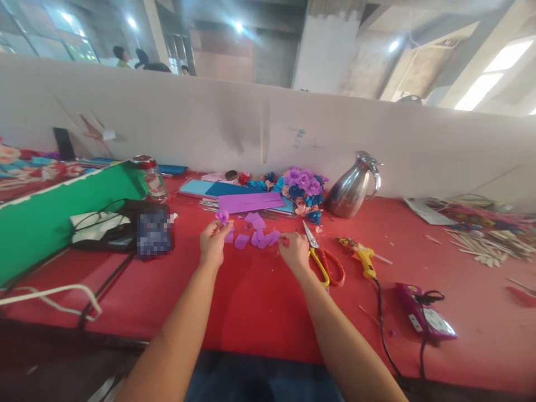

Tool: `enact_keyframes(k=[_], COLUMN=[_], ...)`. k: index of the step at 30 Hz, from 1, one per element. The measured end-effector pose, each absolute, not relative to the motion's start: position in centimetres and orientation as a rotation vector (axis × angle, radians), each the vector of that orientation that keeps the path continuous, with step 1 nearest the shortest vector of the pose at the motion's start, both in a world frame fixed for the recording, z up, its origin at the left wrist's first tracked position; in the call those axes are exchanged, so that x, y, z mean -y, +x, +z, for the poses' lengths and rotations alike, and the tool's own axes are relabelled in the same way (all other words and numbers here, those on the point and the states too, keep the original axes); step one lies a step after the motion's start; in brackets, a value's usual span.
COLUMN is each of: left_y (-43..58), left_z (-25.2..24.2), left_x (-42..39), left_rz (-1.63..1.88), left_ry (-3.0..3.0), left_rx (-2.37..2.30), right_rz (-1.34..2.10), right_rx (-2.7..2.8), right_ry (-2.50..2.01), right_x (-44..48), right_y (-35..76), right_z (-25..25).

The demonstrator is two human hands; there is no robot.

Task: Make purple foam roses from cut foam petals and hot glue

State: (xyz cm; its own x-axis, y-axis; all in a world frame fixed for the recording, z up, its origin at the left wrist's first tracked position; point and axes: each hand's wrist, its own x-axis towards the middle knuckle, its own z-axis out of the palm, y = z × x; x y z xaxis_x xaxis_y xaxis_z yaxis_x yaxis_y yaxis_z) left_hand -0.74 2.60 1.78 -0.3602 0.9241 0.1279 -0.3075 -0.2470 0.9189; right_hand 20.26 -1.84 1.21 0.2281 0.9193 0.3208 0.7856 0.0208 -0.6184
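Observation:
Between the closed fingers of my left hand (213,241) is a small purple paper flower (223,216), held upright. My right hand (294,249) is pinched at the right end of the loose purple petals (259,237); a petal touches or lies beside its fingertips, and what the pinch holds is too small to make out. Behind the petals lies a purple paper strip (251,202) on blue sheets. Scissors (320,257) with yellow and red handles rest just right of my right hand. A bunch of finished paper flowers (304,187) stands behind.
On the red table (259,312), a steel jug (352,187) stands at the back. A yellow glue gun (364,258) and a purple box (425,315) with cords lie right. Left are a glass jar (153,181), a dark bag (121,226) and a green panel (71,218).

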Motion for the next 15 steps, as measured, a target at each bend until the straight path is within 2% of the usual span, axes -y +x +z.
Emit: enact_keyframes(k=[10,15], left_y=[-0.7,-0.9], left_z=[0.9,0.9], left_x=[-3.3,-2.9], left_rz=[1.641,1.553], left_ry=[1.012,1.021], left_rx=[-0.952,-0.886], right_rz=[0.212,0.006], right_rx=[2.014,2.284], right_ry=[-1.668,-1.648], right_x=[3.5,2.8], right_y=[14.4,11.0], right_z=[2.6,3.6])
